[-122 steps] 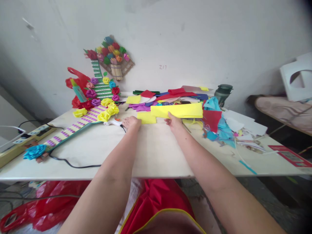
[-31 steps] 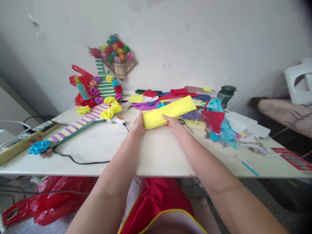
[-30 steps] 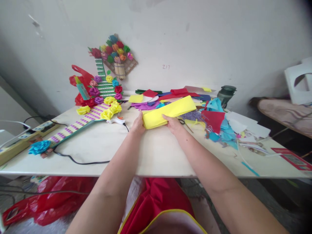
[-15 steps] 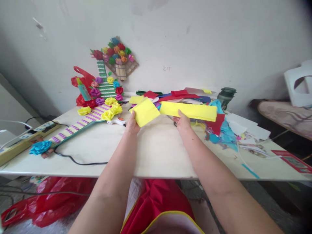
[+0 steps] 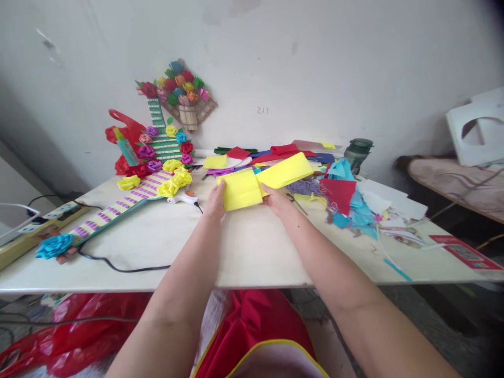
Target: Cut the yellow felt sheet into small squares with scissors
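My left hand [image 5: 218,200] grips a squarish piece of yellow crepe paper [image 5: 241,190] by its left edge. In my right hand [image 5: 273,199] is a longer folded yellow paper strip [image 5: 289,170], tilted up to the right. The two papers meet above the middle of the table, and the right fingertips are partly hidden by the yellow square. Behind the papers lies a pile of coloured paper, with a red sheet [image 5: 284,153] on it. Scissors, mostly hidden, lie just right of my right hand.
A white glue gun [image 5: 181,198] lies left of my hands, beside a flower-trimmed purple-striped strip [image 5: 136,197]. Blue scraps [image 5: 360,210] and a dark green bottle [image 5: 357,153] are on the right. A power strip [image 5: 47,220] sits at the left, and a black cable [image 5: 126,269] crosses the table.
My hands have come closer together. The square has turned straighter, and the long strip has moved left and tilted upward, now meeting the square. The view has shifted slightly right.
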The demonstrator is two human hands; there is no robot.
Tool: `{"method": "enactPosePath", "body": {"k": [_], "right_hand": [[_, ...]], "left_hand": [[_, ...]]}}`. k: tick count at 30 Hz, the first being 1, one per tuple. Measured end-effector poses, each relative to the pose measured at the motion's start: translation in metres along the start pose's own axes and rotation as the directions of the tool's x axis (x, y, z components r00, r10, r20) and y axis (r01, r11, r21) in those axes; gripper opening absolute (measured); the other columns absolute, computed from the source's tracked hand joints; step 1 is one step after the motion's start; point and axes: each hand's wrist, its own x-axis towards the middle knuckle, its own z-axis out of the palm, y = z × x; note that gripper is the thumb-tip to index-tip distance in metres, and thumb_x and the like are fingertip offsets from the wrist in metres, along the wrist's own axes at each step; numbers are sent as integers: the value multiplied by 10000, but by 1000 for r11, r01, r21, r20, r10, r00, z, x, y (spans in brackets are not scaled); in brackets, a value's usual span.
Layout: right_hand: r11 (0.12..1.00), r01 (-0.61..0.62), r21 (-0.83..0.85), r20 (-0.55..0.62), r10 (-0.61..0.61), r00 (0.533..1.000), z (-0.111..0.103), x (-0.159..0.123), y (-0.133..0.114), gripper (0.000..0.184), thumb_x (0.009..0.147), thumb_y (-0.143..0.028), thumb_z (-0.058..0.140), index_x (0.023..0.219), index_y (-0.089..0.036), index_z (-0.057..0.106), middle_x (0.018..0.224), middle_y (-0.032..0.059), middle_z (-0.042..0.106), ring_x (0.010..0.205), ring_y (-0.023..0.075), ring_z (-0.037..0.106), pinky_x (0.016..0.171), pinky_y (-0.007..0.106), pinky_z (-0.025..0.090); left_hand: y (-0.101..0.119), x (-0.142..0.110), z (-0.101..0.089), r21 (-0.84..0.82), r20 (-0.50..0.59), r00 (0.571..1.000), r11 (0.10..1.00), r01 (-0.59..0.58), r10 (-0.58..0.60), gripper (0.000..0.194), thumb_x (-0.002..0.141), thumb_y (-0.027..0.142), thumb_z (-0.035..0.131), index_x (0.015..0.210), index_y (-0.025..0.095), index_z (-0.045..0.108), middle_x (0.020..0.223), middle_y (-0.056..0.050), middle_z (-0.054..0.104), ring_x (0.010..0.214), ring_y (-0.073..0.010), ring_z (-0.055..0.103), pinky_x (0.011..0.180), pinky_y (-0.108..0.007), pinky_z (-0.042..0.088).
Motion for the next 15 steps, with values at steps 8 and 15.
{"method": "enactPosePath", "body": {"k": [8,15], "right_hand": [[999,-30,13,13,30,999,3,-5,-3,297,777,-250,590,1051,-138,576,782,43,702,625,158,647,572,306,545],[999,-45,30,55,43,998,6,-9,-3,321,803,-349,564,1060,-156,575,816,47,700,735,176,654,617,330,551]], "left_hand": [[-5,3,-1,8,20,999,1000,28,-29,298,794,390,558,964,149,602,1027,-116,658,1023,-228,593,908,-342,465],[-8,5,-2,19,-33,999,999,36,-35,309,780,394,574,984,161,592,1046,-110,651,1029,-223,590,903,-342,467]]}}
